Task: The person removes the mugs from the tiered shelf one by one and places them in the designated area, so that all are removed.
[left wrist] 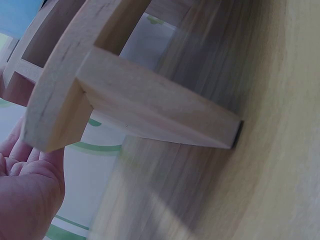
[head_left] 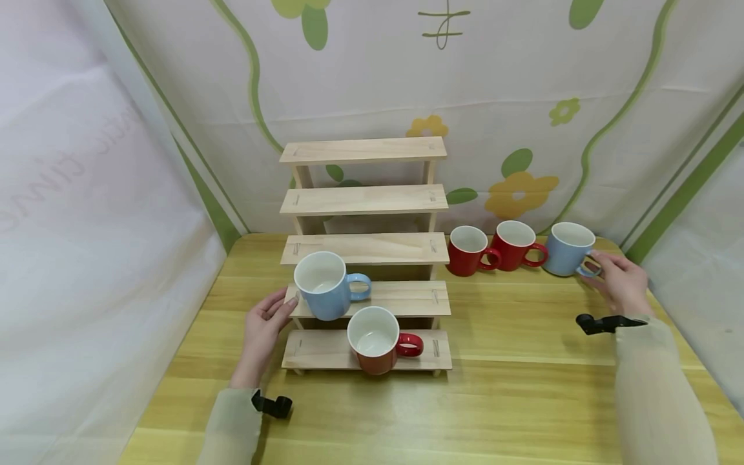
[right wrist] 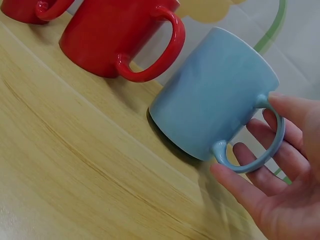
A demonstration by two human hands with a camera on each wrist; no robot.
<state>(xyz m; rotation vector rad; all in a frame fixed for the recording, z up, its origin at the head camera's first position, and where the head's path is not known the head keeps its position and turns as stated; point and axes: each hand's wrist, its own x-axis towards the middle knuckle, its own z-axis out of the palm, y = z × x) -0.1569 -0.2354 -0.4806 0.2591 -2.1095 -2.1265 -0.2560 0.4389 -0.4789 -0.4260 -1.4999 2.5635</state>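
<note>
At the right end of a row of mugs, my right hand (head_left: 622, 284) grips the handle of a light blue mug (right wrist: 215, 95). Its thumb is at the top of the handle and other fingers pass behind it; the mug stands upright on the table. My left hand (head_left: 264, 326) holds the left end of a shelf, second from the bottom, on a stepped wooden rack (head_left: 366, 248). The thumb lies at the board's edge, and the board hides part of the fingers in the left wrist view. Just beside that thumb, another blue mug (head_left: 329, 297) stands on this shelf.
A red mug (head_left: 374, 358) is on the lowest shelf, its handle to the right. Two more red mugs (head_left: 465, 258) stand between the rack and the gripped blue mug. Patterned white cloth (head_left: 372, 84) hangs behind the wooden table (head_left: 494, 413) and along both sides.
</note>
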